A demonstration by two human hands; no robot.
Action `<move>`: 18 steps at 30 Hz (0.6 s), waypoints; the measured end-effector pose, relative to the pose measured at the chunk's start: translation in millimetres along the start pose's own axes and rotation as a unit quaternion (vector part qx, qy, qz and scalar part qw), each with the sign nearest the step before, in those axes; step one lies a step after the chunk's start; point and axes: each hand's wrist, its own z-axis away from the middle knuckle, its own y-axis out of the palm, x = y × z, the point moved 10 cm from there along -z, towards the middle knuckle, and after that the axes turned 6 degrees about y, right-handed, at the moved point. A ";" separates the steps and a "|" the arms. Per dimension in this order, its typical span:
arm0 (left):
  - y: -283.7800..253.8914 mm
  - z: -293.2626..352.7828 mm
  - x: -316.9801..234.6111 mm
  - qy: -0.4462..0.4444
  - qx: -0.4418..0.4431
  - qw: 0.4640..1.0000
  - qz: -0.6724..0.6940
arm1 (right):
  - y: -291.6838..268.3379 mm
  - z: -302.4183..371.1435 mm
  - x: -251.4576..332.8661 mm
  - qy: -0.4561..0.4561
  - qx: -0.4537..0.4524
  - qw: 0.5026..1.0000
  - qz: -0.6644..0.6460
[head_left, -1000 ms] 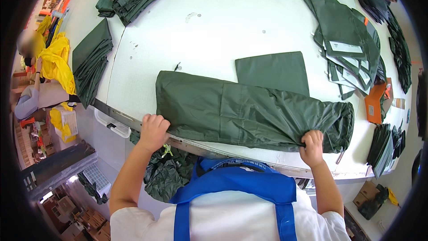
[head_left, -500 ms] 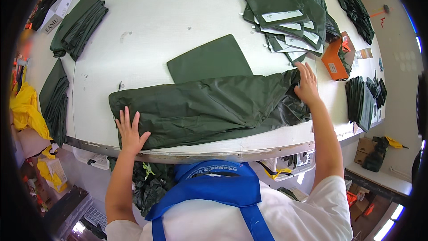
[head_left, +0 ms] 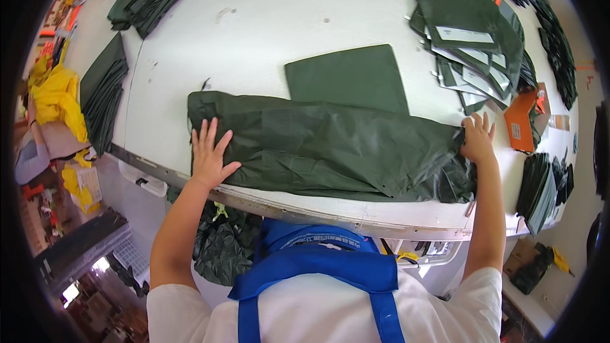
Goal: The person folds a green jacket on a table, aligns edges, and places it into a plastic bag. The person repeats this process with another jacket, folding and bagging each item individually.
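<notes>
Both palms flat, fingers spread: my left hand [head_left: 208,152] and right hand [head_left: 478,140] press opposite ends of the folded dark green fabric [head_left: 330,146] along the near edge of the white table [head_left: 267,25].

Bare white table [head_left: 267,32] lay open beyond the long dark green folded fabric [head_left: 337,149], offering free passage toward the far edge. A flat green square piece [head_left: 348,77] touched the fabric's far side. To the right, an overlapping green pile [head_left: 470,32] and an orange object [head_left: 522,121] blocked movement.
</notes>
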 end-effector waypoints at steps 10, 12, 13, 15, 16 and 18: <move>-7.5 4.3 12.2 0.009 -0.003 0.997 0.073 | 10.1 155.5 255.2 -0.223 -0.084 0.951 -0.196; -12.1 8.8 30.8 -0.037 -0.046 0.994 0.093 | 4.1 154.9 253.4 -0.219 -0.089 0.952 -0.195; -17.5 18.7 39.4 -0.071 -0.072 0.991 0.083 | 2.5 156.0 255.7 -0.223 -0.067 0.952 -0.199; -14.2 45.7 66.8 -0.239 -0.099 0.959 0.118 | -15.4 155.2 257.8 -0.165 -0.059 0.949 -0.263; -11.6 60.4 80.0 -0.321 -0.111 0.931 0.135 | -38.2 158.4 262.6 -0.169 -0.106 0.885 -0.421; -2.5 65.6 90.5 -0.362 -0.063 0.904 0.219 | -85.4 170.1 304.1 -0.203 -0.071 0.645 -0.733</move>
